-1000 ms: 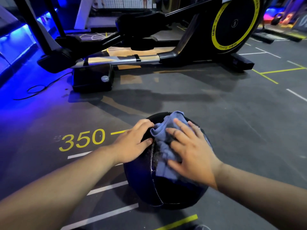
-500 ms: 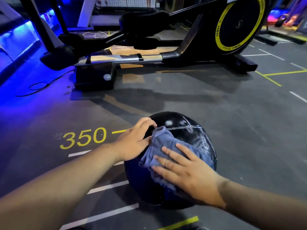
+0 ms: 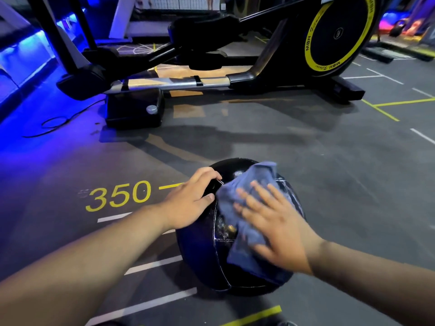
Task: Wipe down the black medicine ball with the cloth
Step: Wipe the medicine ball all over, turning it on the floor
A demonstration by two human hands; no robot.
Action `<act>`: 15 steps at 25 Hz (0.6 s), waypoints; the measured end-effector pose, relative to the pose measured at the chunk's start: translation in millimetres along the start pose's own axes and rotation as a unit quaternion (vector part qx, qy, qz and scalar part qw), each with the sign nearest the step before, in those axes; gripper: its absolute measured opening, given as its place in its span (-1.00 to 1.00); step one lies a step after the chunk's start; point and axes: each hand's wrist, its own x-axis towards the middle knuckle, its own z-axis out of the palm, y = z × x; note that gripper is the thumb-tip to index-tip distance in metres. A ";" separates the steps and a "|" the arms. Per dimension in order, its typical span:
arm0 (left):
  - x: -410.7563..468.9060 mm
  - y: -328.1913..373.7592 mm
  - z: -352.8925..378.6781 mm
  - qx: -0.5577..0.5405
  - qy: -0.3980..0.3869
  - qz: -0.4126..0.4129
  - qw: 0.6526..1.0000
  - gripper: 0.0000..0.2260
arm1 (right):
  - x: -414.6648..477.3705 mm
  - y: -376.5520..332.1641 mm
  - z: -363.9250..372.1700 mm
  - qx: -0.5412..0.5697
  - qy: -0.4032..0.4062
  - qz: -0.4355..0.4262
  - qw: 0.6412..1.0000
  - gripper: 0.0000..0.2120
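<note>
The black medicine ball (image 3: 202, 257) rests on the grey gym floor in the lower middle of the head view. A blue-grey cloth (image 3: 244, 234) is draped over its top and right side. My right hand (image 3: 275, 222) lies flat on the cloth with fingers spread, pressing it against the ball. My left hand (image 3: 188, 201) rests on the ball's upper left side, fingers curved over it, holding it steady. The ball's right side is hidden under the cloth and my right hand.
An elliptical trainer (image 3: 339, 36) with a black-and-yellow flywheel stands behind the ball, its rail and foot block (image 3: 134, 109) at the left. A cable (image 3: 54, 123) loops on the floor at far left. Yellow "350" (image 3: 118, 195) and white lines mark the floor.
My right hand has slid the cloth up and to the right across the top of the ball. My left hand has stayed on the ball's left side.
</note>
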 end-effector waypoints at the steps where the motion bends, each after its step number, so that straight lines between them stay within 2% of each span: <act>1: 0.2 -0.3 0.0 -0.006 0.001 -0.001 1.000 -0.63 | -1.5 -11.7 4.6 -0.042 -0.005 -0.091 0.995 -0.46; 3: 1.0 -2.7 -0.4 -0.025 0.003 0.003 1.000 -0.61 | -4.0 -29.9 14.7 -0.081 -0.026 -0.211 0.974 -0.59; 5: 2.4 -5.5 -4.1 -0.045 -0.005 0.007 0.999 -0.63 | 3.6 -28.9 14.3 -0.099 -0.028 -0.209 0.973 -0.57; 7: 4.1 -6.9 -9.2 -0.053 -0.023 -0.002 0.998 -0.64 | 17.4 -15.8 4.0 -0.078 -0.013 -0.071 0.994 -0.45; 9: 5.1 -4.7 -11.0 -0.058 -0.034 -0.011 0.998 -0.61 | 30.8 3.5 -9.6 -0.015 -0.026 0.096 0.995 -0.37; 11: 3.0 -0.9 -8.3 -0.069 -0.030 -0.020 0.997 -0.59 | 34.4 4.8 -13.6 0.019 -0.040 0.149 0.988 -0.35; 12: 1.2 0.6 -6.5 -0.068 -0.024 -0.018 0.997 -0.59 | 31.2 -1.4 -10.7 0.015 -0.030 0.131 0.991 -0.35; 15: -3.7 2.5 -5.3 -0.036 0.005 0.017 0.999 -0.56 | 16.8 -19.2 -2.0 -0.014 -0.030 0.007 0.999 -0.33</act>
